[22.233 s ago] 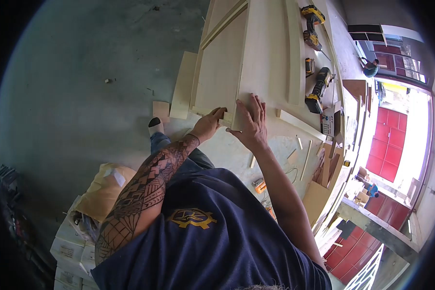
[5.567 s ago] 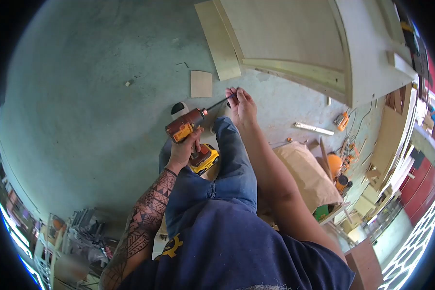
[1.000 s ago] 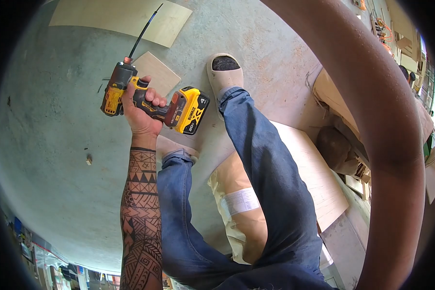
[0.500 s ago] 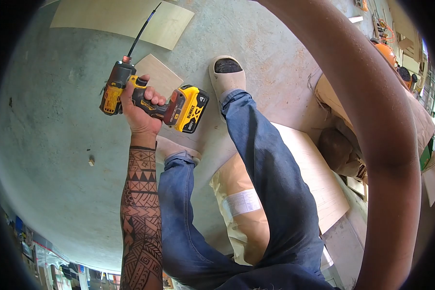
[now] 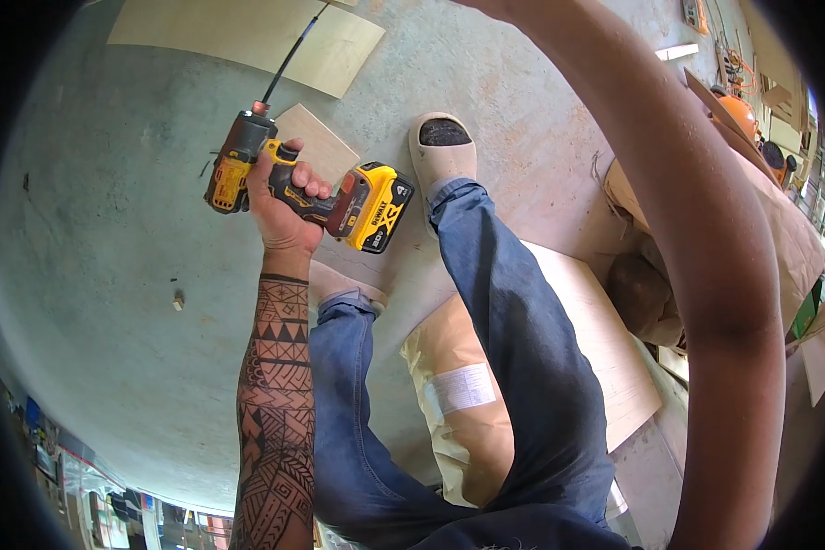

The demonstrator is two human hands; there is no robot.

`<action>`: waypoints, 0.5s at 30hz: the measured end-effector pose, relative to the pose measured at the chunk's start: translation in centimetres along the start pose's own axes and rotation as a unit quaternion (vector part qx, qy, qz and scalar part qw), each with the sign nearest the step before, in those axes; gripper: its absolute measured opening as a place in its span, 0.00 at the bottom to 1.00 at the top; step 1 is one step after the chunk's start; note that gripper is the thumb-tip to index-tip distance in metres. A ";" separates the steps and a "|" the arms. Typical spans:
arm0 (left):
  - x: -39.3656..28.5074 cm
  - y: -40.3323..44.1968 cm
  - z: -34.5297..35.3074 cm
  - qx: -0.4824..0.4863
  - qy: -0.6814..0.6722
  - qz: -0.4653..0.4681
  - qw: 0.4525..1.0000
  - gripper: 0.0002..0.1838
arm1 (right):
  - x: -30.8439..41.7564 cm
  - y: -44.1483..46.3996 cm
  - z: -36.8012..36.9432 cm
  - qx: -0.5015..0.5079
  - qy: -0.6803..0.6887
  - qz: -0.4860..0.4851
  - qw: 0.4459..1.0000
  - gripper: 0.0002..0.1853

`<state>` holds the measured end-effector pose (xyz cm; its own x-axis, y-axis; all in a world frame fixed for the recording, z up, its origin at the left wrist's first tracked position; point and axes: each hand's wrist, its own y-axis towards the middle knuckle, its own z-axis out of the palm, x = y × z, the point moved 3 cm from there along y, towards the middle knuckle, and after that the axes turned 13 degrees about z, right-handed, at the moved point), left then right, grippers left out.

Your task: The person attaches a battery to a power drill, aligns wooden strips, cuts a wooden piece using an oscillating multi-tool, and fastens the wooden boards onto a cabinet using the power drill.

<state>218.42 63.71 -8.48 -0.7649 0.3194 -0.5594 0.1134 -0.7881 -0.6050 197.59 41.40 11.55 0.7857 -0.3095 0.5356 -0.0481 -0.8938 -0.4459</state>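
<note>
A yellow and black cordless impact driver (image 5: 293, 188) is in my left hand (image 5: 282, 215), whose fingers wrap round its grip. Its battery (image 5: 379, 209) points to the right. From its nose a long thin driver bit (image 5: 291, 60) slants up to the top edge, over a pale plywood sheet (image 5: 335, 55) on the floor. Whether the tip touches anything I cannot tell. My right arm (image 5: 738, 266) reaches up past the top of the view, and its hand is out of sight. A smaller wood piece (image 5: 319, 145) lies behind the driver.
Between my legs lies a brown paper package (image 5: 463, 357) with a white label. Another board (image 5: 596, 339) rests beside my right leg. Farther right are a large wrapped bundle (image 5: 788, 220) and an orange round object (image 5: 736, 115). A small scrap (image 5: 178, 301) lies on the concrete floor.
The whole view has shifted slightly, so the floor and boards appear a little farther right. My left hand keeps its grip on the impact driver. My right arm has moved slightly left.
</note>
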 end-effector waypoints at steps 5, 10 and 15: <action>0.2 -0.1 0.4 -0.004 -0.040 0.002 0.999 0.28 | 1.4 -2.1 0.8 0.007 0.010 0.063 0.998 0.19; 0.9 0.4 0.1 0.013 -0.097 0.003 0.995 0.29 | 0.3 -1.8 3.6 -0.128 -0.063 -0.017 0.990 0.17; 0.7 0.1 0.3 0.004 -0.133 0.006 0.991 0.30 | 2.0 -3.5 3.7 -0.158 0.001 -0.110 0.981 0.17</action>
<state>217.70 63.68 -8.70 -0.9039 0.1596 -0.3969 0.1205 -0.7952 -0.5942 201.62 45.09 11.47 0.7971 -0.0978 0.5958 -0.0662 -0.9950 -0.0747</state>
